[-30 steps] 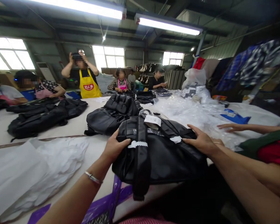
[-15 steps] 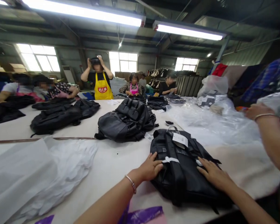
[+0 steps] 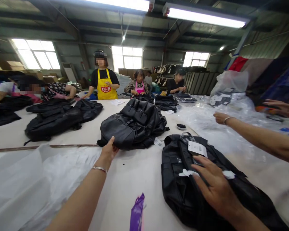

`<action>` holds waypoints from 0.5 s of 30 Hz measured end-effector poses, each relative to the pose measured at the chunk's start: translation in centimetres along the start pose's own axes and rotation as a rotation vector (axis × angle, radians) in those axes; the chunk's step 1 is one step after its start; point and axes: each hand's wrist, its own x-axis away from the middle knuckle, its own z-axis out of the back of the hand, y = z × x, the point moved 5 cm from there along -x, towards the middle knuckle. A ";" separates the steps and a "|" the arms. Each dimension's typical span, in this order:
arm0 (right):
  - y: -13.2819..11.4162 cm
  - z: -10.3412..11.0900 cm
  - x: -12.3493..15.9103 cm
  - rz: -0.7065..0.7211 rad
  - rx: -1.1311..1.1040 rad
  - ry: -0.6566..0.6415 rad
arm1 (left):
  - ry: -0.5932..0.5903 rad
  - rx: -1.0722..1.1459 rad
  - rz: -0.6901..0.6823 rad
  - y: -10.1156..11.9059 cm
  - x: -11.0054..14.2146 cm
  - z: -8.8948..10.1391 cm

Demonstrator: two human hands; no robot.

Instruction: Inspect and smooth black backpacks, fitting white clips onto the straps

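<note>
My left hand (image 3: 109,151) is at the lower front edge of a black backpack (image 3: 120,130) with two buckled front pockets. Its thumb lies against the bag, and the other fingers curl at the edge, partly hidden. Over a nearer black backpack (image 3: 173,189), my right hand (image 3: 214,183) is open with its fingers spread. This bag lies strap side up, with a white paper tag (image 3: 197,149) near its top handle and white ties (image 3: 188,173) on its straps. Whether the right hand touches the bag I cannot tell.
Another person's hands (image 3: 220,118) reach in from the right over clear plastic bags (image 3: 207,123). White sheets (image 3: 16,186) lie at left, a purple strip (image 3: 137,213) in front. A small dish (image 3: 181,127) stands behind the near bag. Co-workers stand around the table.
My left hand has moved from the near backpack to the farther one. My right hand has shifted left across the near bag's straps. The neighbour's arm has come further in from the right.
</note>
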 end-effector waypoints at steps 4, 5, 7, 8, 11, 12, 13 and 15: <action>-6.5 -4.0 -2.5 0.190 -0.136 -0.358 | -0.055 0.028 0.062 1.5 -2.1 -2.5; -7.1 -4.8 -2.8 0.196 -0.169 -0.434 | -0.073 0.016 0.076 1.8 -2.5 -3.1; -7.3 -6.2 -3.6 0.191 -0.222 -0.556 | -0.090 -0.029 0.102 2.3 -3.1 -3.9; -7.0 -7.0 -4.2 0.186 -0.235 -0.608 | -0.090 -0.054 0.111 2.4 -3.3 -4.1; -4.8 -10.4 -7.3 0.163 -0.180 -0.739 | -0.088 -0.092 0.108 2.8 -3.9 -4.3; -3.7 -12.0 -8.7 0.145 -0.124 -0.780 | -0.088 -0.093 0.099 2.9 -4.0 -4.3; -2.5 -13.7 -10.0 0.107 -0.045 -0.827 | -0.090 -0.092 0.088 3.0 -4.0 -4.3; -0.2 -17.3 -12.4 0.023 0.103 -0.903 | -0.097 -0.086 0.070 3.4 -3.9 -4.3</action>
